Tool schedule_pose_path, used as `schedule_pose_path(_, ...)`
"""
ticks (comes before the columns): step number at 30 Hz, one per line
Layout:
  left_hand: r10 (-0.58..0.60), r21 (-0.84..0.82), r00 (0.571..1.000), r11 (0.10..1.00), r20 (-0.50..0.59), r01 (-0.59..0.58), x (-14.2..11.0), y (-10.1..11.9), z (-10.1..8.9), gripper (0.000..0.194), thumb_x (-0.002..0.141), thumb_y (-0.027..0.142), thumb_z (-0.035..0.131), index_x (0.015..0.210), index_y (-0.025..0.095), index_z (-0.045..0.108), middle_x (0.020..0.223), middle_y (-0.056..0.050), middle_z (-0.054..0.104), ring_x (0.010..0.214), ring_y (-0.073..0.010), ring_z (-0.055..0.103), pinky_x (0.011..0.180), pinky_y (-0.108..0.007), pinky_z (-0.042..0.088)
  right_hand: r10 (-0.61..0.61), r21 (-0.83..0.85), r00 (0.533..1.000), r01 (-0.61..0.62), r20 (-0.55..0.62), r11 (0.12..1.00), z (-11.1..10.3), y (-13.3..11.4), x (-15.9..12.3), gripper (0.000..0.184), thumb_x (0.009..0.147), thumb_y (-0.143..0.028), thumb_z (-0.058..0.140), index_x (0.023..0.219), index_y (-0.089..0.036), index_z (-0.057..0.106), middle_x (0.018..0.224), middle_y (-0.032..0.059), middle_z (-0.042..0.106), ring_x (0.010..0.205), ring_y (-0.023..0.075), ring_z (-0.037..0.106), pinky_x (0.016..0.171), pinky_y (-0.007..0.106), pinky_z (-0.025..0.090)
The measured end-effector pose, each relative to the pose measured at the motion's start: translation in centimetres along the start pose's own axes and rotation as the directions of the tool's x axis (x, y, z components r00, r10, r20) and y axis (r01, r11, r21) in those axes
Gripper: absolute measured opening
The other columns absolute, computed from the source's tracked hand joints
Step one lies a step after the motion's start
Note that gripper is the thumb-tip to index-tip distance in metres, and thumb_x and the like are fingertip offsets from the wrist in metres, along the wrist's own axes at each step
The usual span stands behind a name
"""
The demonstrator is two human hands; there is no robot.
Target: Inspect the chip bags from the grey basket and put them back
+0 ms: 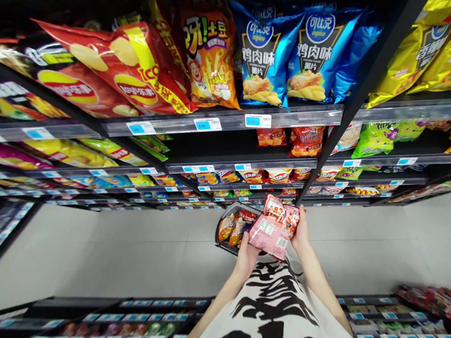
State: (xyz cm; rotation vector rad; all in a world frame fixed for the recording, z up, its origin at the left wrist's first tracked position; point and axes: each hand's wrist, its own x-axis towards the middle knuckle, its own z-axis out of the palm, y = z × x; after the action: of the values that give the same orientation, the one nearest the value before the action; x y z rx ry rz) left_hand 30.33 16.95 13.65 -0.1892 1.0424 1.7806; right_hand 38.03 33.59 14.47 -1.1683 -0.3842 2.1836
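In front of my body I hold pink and red snack packets. My left hand (247,255) is closed on the lower left edge of a pink snack packet (269,232), its printed back with a barcode turned up. At the right side, my right hand (301,230) grips the edge of a red-and-pink snack packet (290,218). Another red packet (274,206) lies against these at the top; how they overlap is unclear. Below and left of the packets is a dark shopping basket (218,243) with orange snack bags (237,231) in it, partly hidden by my left hand and the packets.
A tall snack shelf (224,116) stands ahead, with blue chip bags (260,56), red chip bags (139,67) and an orange bag (211,49). Yellow bags (417,61) fill the right bay. Low shelves (124,322) stand behind me, across the grey floor (147,247).
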Motion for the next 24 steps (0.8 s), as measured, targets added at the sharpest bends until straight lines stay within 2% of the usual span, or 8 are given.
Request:
schedule_pose_path(18, 0.005, -0.009, 1.0, 1.0, 0.0, -0.005, -0.2, 0.0, 0.1, 0.078, 0.091, 0.07, 0.068, 0.15, 0.019, 0.063, 0.154, -0.017, 0.064, 0.151, -0.0396, 0.051, 0.118, -0.05, 0.048, -0.003, 0.002, 1.0, 0.003, -0.01, 1.0, 0.2, 0.0, -0.1, 0.04, 0.087, -0.067, 0.074, 0.091, -0.027, 0.075, 0.098, 0.0042, 0.087, 0.104, 0.0321, 0.082, 0.095, 0.045, 0.066)
schedule_pose_path(21, -0.002, -0.018, 1.0, 1.0, -0.03, 0.001, -0.2, 0.1, 0.3, 0.074, 0.092, 0.069, 0.067, 0.149, 0.022, 0.064, 0.153, -0.015, 0.066, 0.151, -0.0392, 0.051, 0.117, -0.051, 0.049, -0.002, -0.017, 0.999, 0.003, 0.042, 1.0, 0.0, -0.5, -0.3, 0.045, 0.085, -0.07, 0.074, 0.094, -0.026, 0.076, 0.099, 0.0045, 0.087, 0.111, 0.0326, 0.08, 0.098, 0.045, 0.064)
schedule_pose_path(24, 0.084, -0.08, 0.988, 0.992, -0.13, -0.095, 0.0, 0.7, 0.6, 0.067, 0.094, 0.065, 0.064, 0.15, 0.028, 0.063, 0.156, -0.008, 0.064, 0.154, -0.0362, 0.048, 0.12, -0.048, 0.047, 0.042, -0.058, 0.975, -0.03, 0.217, 0.998, -0.4, -1.3, -1.0, 0.057, 0.082, -0.079, 0.071, 0.103, -0.027, 0.078, 0.109, 0.0068, 0.086, 0.122, 0.0336, 0.076, 0.103, 0.048, 0.062)
